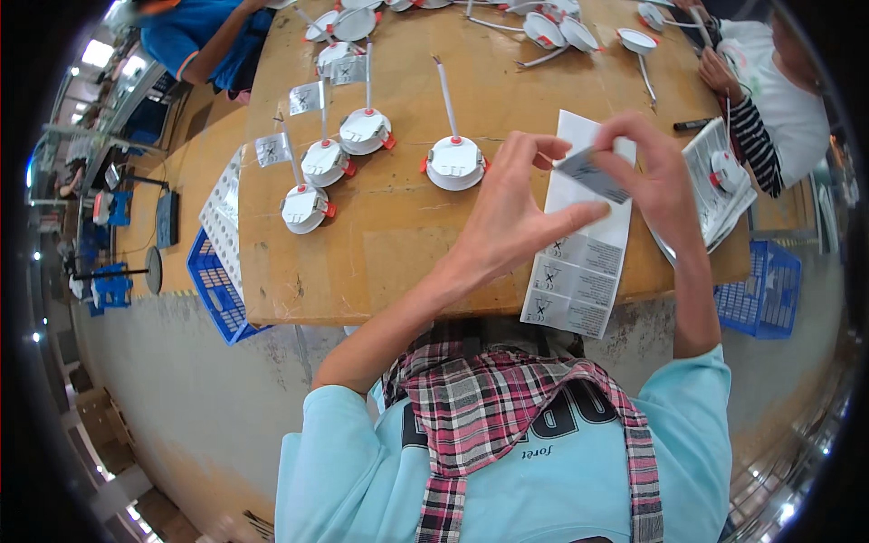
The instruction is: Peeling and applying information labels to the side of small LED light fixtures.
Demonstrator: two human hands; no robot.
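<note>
- At the far left, a blue plastic crate (215,291) stands on the floor against the edge of the wooden counter (380,244), with a white perforated sheet (222,217) leaning over it.
- On the left part of the counter, three round white lamp fittings (324,163) with red side clips lie in a slanting row, each with a thin white lead running away from the person and a small grey label on the lead.
- A fourth round white fitting (454,161) lies alone near the middle of the counter, just left of the hands, its lead pointing away.
- The left hand (516,213) is raised over the counter, thumb and fingertips pinched on the lower left end of a small grey sticker (590,174).
- The sticker is held in the air between both hands, tilted, above a long white sheet of labels (579,271) that lies on the counter and overhangs its near edge.
- The right hand (656,176) grasps the sticker's upper right end between thumb and forefinger, the other fingers curled.
- Right of that hand, an open printed booklet (720,195) rests at the counter's edge, with a black marker (692,124) lying beyond it.
- At the far right, another person in a striped sleeve (756,145) works at the counter, and a second blue crate (765,294) stands on the floor below.
</note>
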